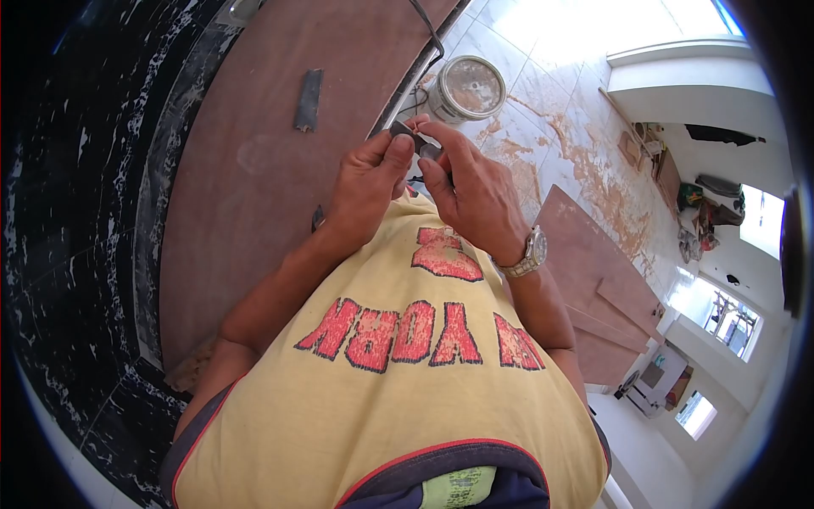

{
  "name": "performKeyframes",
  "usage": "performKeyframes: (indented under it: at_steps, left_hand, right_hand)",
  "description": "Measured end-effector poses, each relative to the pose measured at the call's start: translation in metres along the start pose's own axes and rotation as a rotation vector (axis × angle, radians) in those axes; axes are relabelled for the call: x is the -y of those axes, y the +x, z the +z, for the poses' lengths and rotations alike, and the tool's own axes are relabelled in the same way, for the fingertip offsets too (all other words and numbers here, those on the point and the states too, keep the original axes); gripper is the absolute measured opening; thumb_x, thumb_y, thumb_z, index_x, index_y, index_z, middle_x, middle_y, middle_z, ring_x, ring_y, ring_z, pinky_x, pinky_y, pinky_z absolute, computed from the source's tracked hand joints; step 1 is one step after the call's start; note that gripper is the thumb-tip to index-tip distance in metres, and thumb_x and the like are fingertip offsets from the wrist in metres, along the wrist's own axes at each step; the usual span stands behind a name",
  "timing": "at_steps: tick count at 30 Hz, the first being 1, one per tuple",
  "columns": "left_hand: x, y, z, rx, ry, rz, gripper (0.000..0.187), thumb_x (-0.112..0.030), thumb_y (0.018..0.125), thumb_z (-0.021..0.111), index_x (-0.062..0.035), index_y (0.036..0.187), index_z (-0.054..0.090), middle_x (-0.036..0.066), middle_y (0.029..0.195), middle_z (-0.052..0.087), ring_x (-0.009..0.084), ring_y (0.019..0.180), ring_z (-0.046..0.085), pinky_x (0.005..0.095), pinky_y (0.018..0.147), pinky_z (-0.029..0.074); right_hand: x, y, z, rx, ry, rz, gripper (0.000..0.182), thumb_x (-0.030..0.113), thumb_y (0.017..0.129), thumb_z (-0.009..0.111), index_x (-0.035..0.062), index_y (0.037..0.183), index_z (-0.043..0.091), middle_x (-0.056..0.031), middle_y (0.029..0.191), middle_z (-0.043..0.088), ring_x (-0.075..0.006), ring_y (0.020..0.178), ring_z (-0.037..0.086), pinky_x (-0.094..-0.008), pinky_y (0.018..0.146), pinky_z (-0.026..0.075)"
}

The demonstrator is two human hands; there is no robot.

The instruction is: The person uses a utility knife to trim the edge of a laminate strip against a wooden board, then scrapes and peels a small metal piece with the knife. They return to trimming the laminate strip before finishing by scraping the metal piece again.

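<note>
My left hand and my right hand meet in front of my chest, fingers pinched together. Between them is a small dark grey flat piece, partly covered by the fingers; I cannot tell its kind. The left thumb and forefinger close on one side of it, the right thumb and fingers on the other. A watch with a metal band is on the right wrist. Left of the hands, a dark grey strip lies on a brown board.
Just beyond the hands stands a white bucket. A dark cable runs over the board's edge. Brown smears mark the tiled floor. More brown boards lie to the right. A black marbled surface borders the left side.
</note>
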State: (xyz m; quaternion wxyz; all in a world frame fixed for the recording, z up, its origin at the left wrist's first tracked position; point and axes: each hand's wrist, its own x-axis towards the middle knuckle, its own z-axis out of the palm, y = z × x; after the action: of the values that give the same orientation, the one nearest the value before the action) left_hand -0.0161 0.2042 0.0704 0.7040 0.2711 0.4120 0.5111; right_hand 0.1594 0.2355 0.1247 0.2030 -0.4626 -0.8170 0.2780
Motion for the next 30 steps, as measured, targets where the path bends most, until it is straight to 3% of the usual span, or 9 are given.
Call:
performKeyframes:
  at_steps: [3, 6, 9, 12, 18, 27, 30]
  left_hand:
    - [0.0, 0.0, -0.001, -0.041, -0.025, -0.017, 0.027, -0.035, 0.111, 0.06, -0.0107, 0.115, 0.072, -0.01, 0.079, 0.048, 0.0004, 0.062, 0.035, 0.0206, 0.054, 0.03]
    - [0.001, 0.0, -0.003, -0.065, 0.034, -0.029, 0.033, -0.036, 0.111, 0.06, -0.0097, 0.128, 0.071, -0.01, 0.079, 0.047, 0.0002, 0.064, 0.035, 0.02, 0.054, 0.031]
    - [-0.007, 0.002, 0.003, -0.049, -0.154, -0.048, 0.041, -0.036, 0.113, 0.058, -0.0098, 0.143, 0.064, -0.009, 0.08, 0.046, 0.0002, 0.066, 0.036, 0.0196, 0.056, 0.031]
    - [-0.011, 0.001, 0.0, 0.072, -0.168, -0.065, 0.049, -0.037, 0.114, 0.054, -0.0094, 0.154, 0.055, -0.008, 0.081, 0.044, 0.0008, 0.068, 0.035, 0.0196, 0.057, 0.033]
    - [-0.009, -0.001, -0.001, 0.194, -0.274, -0.052, 0.058, -0.042, 0.113, 0.053, -0.0075, 0.159, 0.048, -0.008, 0.081, 0.041, 0.0018, 0.068, 0.032, 0.0202, 0.059, 0.03]
    - [-0.01, -0.004, -0.001, 0.2, -0.222, -0.054, 0.06, -0.04, 0.115, 0.05, -0.0074, 0.164, 0.04, -0.009, 0.08, 0.035, 0.0029, 0.07, 0.03, 0.021, 0.062, 0.029]
    - [-0.012, -0.004, 0.0, 0.192, -0.218, -0.064, 0.058, -0.039, 0.115, 0.05, -0.0073, 0.163, 0.042, -0.01, 0.079, 0.034, 0.0025, 0.07, 0.031, 0.0211, 0.062, 0.03]
  right_hand:
    - [0.0, 0.002, 0.002, -0.014, -0.02, -0.006, 0.042, 0.02, 0.103, 0.066, 0.0141, 0.143, 0.055, -0.0123, 0.1, 0.074, -0.0312, 0.071, 0.073, -0.0426, 0.06, 0.056]
    - [-0.003, 0.002, 0.003, -0.026, 0.043, 0.017, 0.043, 0.019, 0.104, 0.065, 0.012, 0.144, 0.054, -0.0122, 0.092, 0.072, -0.0313, 0.069, 0.071, -0.0425, 0.059, 0.054]
    - [-0.003, 0.004, 0.0, -0.085, 0.167, 0.078, 0.043, 0.019, 0.105, 0.065, 0.0088, 0.145, 0.052, -0.011, 0.082, 0.067, -0.0304, 0.065, 0.067, -0.0417, 0.059, 0.051]
    - [-0.004, 0.006, -0.011, -0.155, 0.165, 0.096, 0.045, 0.02, 0.106, 0.064, 0.0075, 0.147, 0.05, -0.0082, 0.075, 0.063, -0.028, 0.061, 0.064, -0.0406, 0.059, 0.048]
    - [-0.002, 0.005, -0.015, 0.069, 0.118, 0.038, 0.05, 0.022, 0.105, 0.065, 0.0104, 0.15, 0.047, -0.0095, 0.08, 0.069, -0.0312, 0.068, 0.07, -0.0419, 0.06, 0.052]
    - [-0.002, 0.005, -0.015, 0.111, 0.038, -0.02, 0.054, 0.025, 0.104, 0.066, 0.0085, 0.151, 0.045, -0.0086, 0.077, 0.072, -0.0338, 0.065, 0.071, -0.045, 0.058, 0.053]
    - [-0.002, 0.004, -0.015, 0.104, 0.063, 0.01, 0.05, 0.025, 0.105, 0.067, 0.0115, 0.149, 0.048, -0.0084, 0.079, 0.065, -0.0296, 0.066, 0.067, -0.0405, 0.061, 0.05]
